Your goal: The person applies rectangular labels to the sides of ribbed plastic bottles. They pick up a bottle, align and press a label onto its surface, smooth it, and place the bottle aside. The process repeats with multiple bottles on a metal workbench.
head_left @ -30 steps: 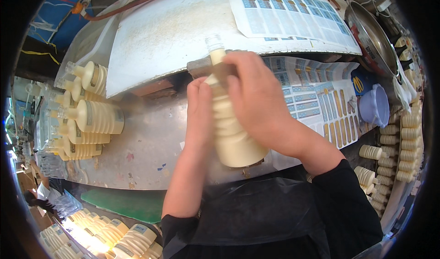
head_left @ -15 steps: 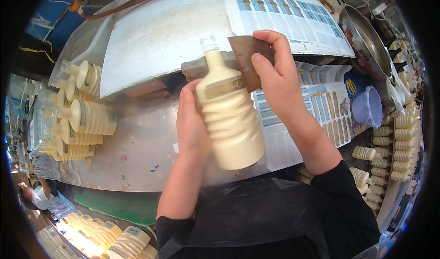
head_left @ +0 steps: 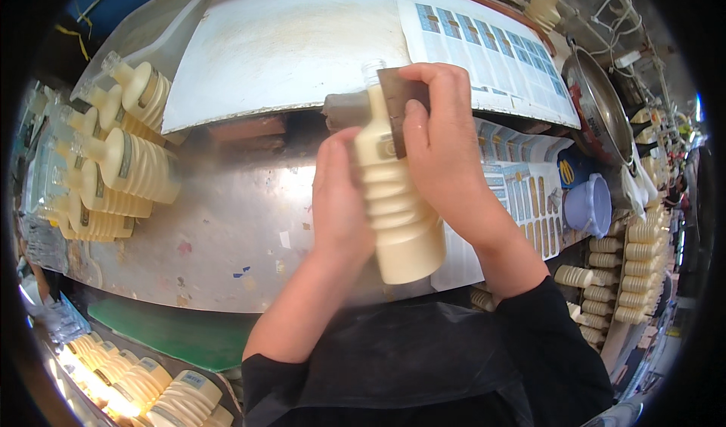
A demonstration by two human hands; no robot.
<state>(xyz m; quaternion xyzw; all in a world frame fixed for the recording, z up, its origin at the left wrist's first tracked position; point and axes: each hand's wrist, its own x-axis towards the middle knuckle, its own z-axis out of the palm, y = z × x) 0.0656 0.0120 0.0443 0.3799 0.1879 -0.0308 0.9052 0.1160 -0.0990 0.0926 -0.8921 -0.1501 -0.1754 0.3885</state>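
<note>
A ribbed cream bottle [head_left: 404, 234] with a clear threaded neck leans across my front, its neck pointing away from me. My left hand [head_left: 340, 200] grips it along its left side, with the fingertips near the shoulder. Between the thumb and fingers of my right hand [head_left: 448, 136] is a flat brown scraper [head_left: 395, 113], its edge lying against the bottle's neck and shoulder. Part of a label shows beside the scraper; my right hand and the scraper hide the rest of it.
Several cream bottles [head_left: 140, 166] lie stacked on the left of the metal table [head_left: 227, 238]. Label sheets [head_left: 484, 41] rest on the raised white board [head_left: 287, 49]. A lilac bucket [head_left: 588, 205] and a metal pan [head_left: 601, 105] stand at right; more bottles [head_left: 639, 268] fill the lower right.
The bottle has turned more upright in the view, and its label has rotated mostly out of sight. The scraper has moved left across the bottle's shoulder. The whole view has shifted slightly.
</note>
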